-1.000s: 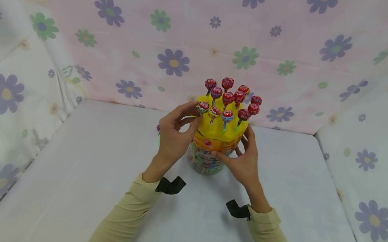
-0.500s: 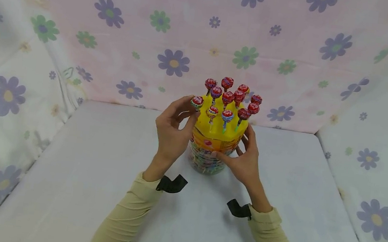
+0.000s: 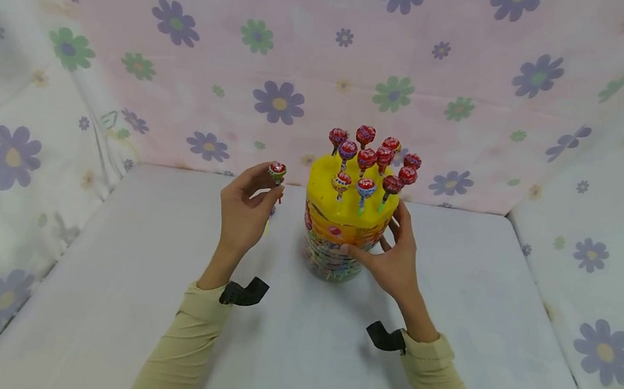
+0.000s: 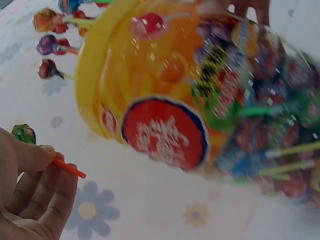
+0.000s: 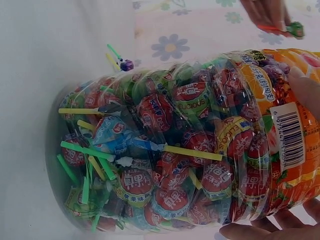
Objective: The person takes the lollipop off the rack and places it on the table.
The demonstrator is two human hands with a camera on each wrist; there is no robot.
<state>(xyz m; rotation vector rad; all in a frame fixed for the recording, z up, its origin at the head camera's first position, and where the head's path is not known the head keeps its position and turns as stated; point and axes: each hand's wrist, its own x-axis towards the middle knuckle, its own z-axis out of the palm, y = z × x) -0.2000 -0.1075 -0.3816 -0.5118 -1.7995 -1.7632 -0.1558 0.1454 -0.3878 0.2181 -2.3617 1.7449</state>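
Note:
My left hand (image 3: 244,219) pinches a lollipop (image 3: 277,170) by its stick, to the left of the jar and apart from it. In the left wrist view the lollipop's wrapper (image 4: 24,133) is green and its stick orange-red. My right hand (image 3: 394,265) holds the right side of a clear plastic jar (image 3: 333,258), thumb across the front. A yellow lid (image 3: 321,186) tops the jar, with several upright lollipops (image 3: 367,158) stuck in it. Through the jar's wall, many wrapped lollipops (image 5: 137,185) show. The right hand's far fingers are partly hidden by the jar.
Behind my left hand, loose lollipops (image 5: 126,65) lie on the white table (image 3: 123,276). A flowered cloth (image 3: 328,49) stands around the back and sides. Black wrist cameras (image 3: 245,291) sit on both wrists.
My left hand has pulled the lollipop from the lid's front left edge and carried it left. The right hand has stayed on the jar.

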